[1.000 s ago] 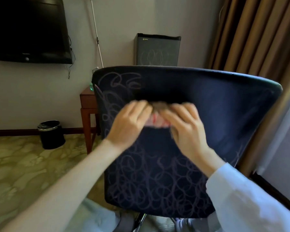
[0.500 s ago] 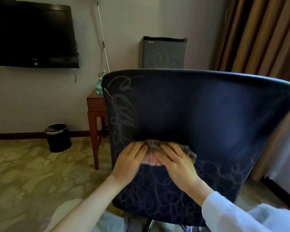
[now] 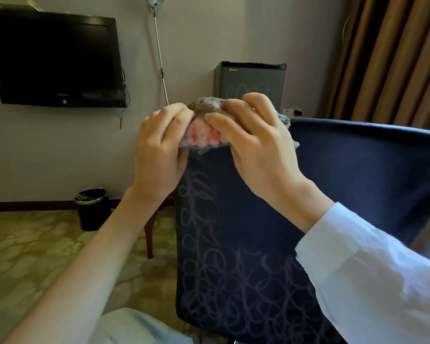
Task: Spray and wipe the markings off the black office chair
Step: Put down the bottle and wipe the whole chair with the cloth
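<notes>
Mid-frame, the left hand [image 3: 159,157] and right hand [image 3: 258,147] pinch a bunched cloth [image 3: 204,135] in curled fingers [image 3: 224,124] at the top-left corner of the chair back [image 3: 345,194]. Scribbled markings [image 3: 233,281] cover its lower part.

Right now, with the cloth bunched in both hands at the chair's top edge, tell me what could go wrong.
1. The cloth is wadded between the left hand and right hand, and its top looks grey; it may smear dirt onto the chair back rather than lift it.
2. Scribbled markings cover the lower back and left edge; so small a wad could skip some.
</notes>
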Motion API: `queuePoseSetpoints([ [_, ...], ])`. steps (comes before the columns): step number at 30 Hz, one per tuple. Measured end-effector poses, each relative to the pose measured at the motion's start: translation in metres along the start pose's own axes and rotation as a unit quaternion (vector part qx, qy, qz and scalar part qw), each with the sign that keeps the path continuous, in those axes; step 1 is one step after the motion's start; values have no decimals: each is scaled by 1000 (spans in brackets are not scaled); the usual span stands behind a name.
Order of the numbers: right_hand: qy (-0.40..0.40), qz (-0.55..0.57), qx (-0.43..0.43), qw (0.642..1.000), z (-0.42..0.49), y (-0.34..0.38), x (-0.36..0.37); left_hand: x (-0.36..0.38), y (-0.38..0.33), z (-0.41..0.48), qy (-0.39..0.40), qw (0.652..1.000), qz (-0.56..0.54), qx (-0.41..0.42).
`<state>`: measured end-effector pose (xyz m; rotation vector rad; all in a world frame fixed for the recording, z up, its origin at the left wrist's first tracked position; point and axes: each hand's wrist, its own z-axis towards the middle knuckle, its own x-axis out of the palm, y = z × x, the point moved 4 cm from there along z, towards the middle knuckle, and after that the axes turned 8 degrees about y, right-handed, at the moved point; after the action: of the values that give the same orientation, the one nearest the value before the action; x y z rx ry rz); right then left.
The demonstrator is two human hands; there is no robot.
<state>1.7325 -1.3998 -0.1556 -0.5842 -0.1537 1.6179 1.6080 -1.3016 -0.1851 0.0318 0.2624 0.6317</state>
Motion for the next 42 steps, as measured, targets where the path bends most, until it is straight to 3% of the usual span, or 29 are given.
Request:
queuePoseSetpoints([
  [4, 38, -2, -27, 999, -9, 20, 26, 10, 23, -30, 12, 999, -37, -27],
  [8, 119, 14, -5, 993, -70, 30, 58, 43, 23, -90, 95, 993, -62, -44],
  [15, 224, 57, 32, 972, -150, 52, 81, 72, 4, -168, 174, 980, -100, 11],
  [18, 204, 70, 43, 976, -125, 50, 76, 60, 10, -147, 148, 985, -86, 4],
  [23, 85, 38, 24, 995, -29, 39, 53, 17, 42, -56, 36, 999, 1, -16],
  [26, 61, 17, 15, 998, 17, 42, 51, 5, 69, -21, 6, 1000, -2, -23],
  [33, 147, 14, 46, 988, -33, 60, 83, 34, 72, -72, 72, 975, -188, -92],
  [38, 261, 6, 25, 965, -122, 86, 111, 66, 55, -175, 166, 961, -186, -121],
  [42, 286, 21, 41, 957, -141, 93, 121, 68, 48, -195, 195, 961, -166, -103],
])
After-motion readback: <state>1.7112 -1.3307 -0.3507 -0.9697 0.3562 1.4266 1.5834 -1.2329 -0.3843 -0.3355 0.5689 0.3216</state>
